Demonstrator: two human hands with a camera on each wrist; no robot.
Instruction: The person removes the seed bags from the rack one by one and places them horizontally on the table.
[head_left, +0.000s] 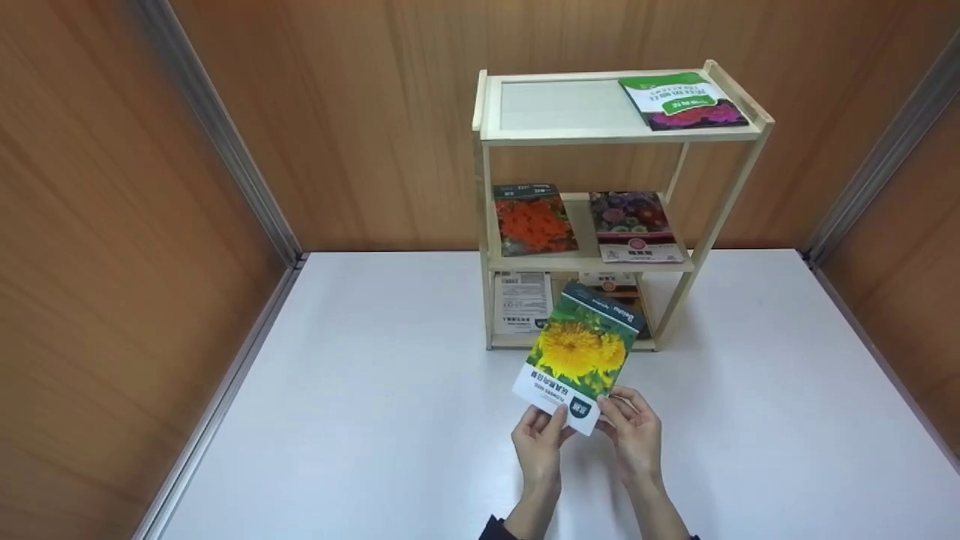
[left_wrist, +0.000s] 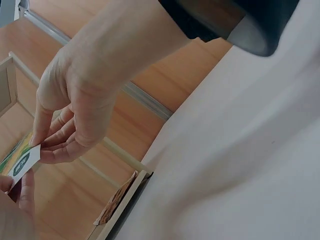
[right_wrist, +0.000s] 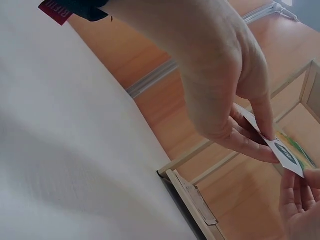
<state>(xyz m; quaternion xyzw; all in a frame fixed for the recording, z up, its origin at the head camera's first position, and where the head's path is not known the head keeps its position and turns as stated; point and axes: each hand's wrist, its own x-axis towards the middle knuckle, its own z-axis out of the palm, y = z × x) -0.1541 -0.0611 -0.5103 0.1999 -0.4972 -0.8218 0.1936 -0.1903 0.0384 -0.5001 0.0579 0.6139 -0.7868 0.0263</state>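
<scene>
A flower seed packet (head_left: 581, 349), with yellow blooms, a dark upper strip and a white lower band, is held tilted above the table, before the shelf. My left hand (head_left: 538, 446) pinches its lower edge, thumb on the printed front. My right hand (head_left: 636, 435) grips the lower right corner, thumb in front and fingers behind. The left wrist view shows the right hand (left_wrist: 80, 110) large, with the packet (left_wrist: 22, 162) edge-on. In the right wrist view, the left hand (right_wrist: 225, 95) holds the packet (right_wrist: 287, 155) opposite the right hand (right_wrist: 300, 210).
A three-tier wooden shelf (head_left: 592, 264) stands on the white table (head_left: 375, 405). A green-and-pink packet (head_left: 682, 101) lies on top. Red-flower (head_left: 534, 225) and purple-flower (head_left: 636, 225) packets lie on the middle tier. Below are a text-covered packet (head_left: 523, 300) and partly hidden packets. Wood-grain walls surround the table.
</scene>
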